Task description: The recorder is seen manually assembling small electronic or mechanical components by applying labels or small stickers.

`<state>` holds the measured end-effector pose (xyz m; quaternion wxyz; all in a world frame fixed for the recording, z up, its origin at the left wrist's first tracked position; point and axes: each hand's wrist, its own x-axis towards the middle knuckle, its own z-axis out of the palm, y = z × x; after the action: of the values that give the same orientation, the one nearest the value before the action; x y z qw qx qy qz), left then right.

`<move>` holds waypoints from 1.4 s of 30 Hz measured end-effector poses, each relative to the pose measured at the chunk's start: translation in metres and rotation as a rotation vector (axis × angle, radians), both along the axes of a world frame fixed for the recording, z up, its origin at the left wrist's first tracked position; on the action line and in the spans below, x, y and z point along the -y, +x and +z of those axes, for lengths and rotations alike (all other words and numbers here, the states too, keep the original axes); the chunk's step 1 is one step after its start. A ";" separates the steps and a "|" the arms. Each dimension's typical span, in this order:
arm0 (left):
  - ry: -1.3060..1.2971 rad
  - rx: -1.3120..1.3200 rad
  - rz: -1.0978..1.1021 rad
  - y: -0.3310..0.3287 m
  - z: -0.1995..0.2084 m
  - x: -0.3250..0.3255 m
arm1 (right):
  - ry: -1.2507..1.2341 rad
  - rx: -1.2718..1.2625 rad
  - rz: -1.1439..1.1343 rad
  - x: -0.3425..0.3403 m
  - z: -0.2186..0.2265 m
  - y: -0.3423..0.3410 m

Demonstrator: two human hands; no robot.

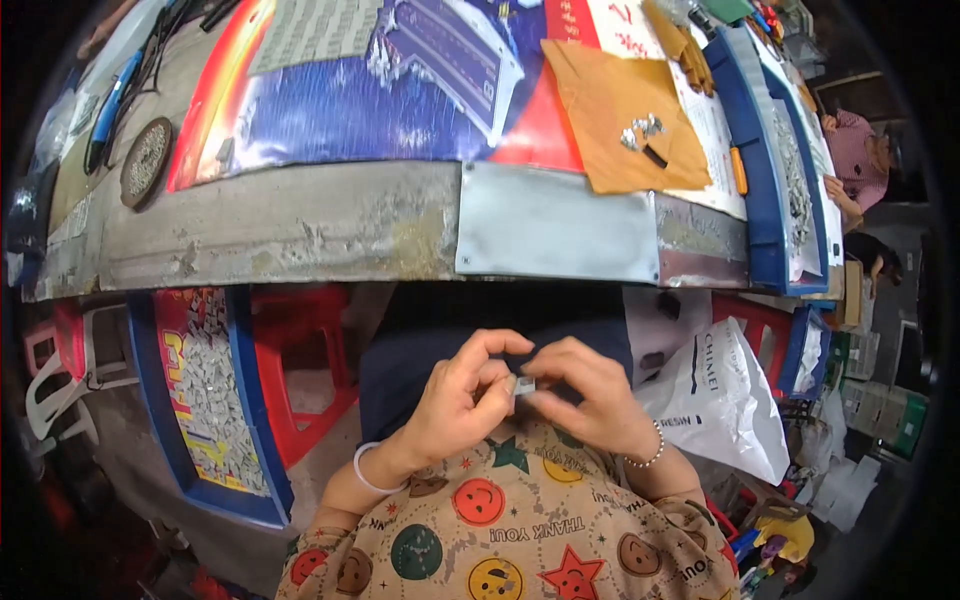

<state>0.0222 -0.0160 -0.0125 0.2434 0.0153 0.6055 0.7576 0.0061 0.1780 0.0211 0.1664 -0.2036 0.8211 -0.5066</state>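
Above my lap, close to my body, my left hand (460,398) pinches a small whitish-grey piece (524,385) between thumb and finger. My right hand (588,395) meets it from the other side, thumb and fingertips bent around the piece and touching or very near it. The piece is too small to name its kind. A patterned tan garment (495,530) covers me below the hands. Beyond them, on the table's near edge, lies a flat grey metal plate (558,222).
A blue tray (265,440) full of small grey pieces stands low at left by a red stool (300,405). At right are a white sack (735,400) and another blue tray (765,265). Brown cloth (640,110), a purple bag (440,60) and a round dish (132,190) lie on the table.
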 end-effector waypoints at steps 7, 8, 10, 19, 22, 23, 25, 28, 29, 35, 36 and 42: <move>0.035 -0.015 -0.039 0.000 -0.011 0.004 | 0.172 -0.216 0.225 0.009 0.015 -0.021; 0.050 0.004 -0.033 -0.002 -0.012 0.006 | 0.197 -0.228 0.262 0.011 0.019 -0.027; 0.108 0.039 -0.021 -0.004 -0.010 0.011 | 0.210 -0.250 0.333 0.014 0.032 -0.041; 0.371 0.072 0.212 -0.018 -0.030 0.022 | 0.197 -0.445 0.126 0.037 0.056 -0.177; 0.234 0.000 0.172 -0.021 -0.042 0.022 | 0.230 -0.571 0.018 0.046 0.040 -0.253; 0.187 -0.003 0.176 -0.021 -0.043 0.022 | 0.235 -0.526 -0.047 0.057 0.040 -0.273; 0.143 -0.115 0.170 -0.019 -0.049 0.021 | 0.268 -0.615 -0.061 0.066 0.032 -0.321; 0.067 -0.228 0.282 -0.028 -0.038 0.022 | 0.254 -0.689 -0.085 0.089 0.009 -0.387; -0.035 -0.340 0.289 -0.034 -0.029 0.026 | 0.264 -0.686 -0.079 0.096 0.003 -0.408; -0.125 -0.321 0.276 -0.035 -0.056 0.025 | 0.401 -0.870 -0.184 0.141 -0.025 -0.479; -0.098 -0.381 0.264 -0.039 -0.064 0.025 | 0.400 -0.871 -0.189 0.143 -0.031 -0.489; -0.283 -0.702 0.305 -0.052 -0.075 0.030 | 0.504 -0.766 -0.229 0.153 -0.043 -0.519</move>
<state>-0.0296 -0.0464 -0.0877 -0.0935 0.1494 0.7455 0.6428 -0.5131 0.0246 -0.0222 -0.1612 -0.2375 0.9379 -0.1950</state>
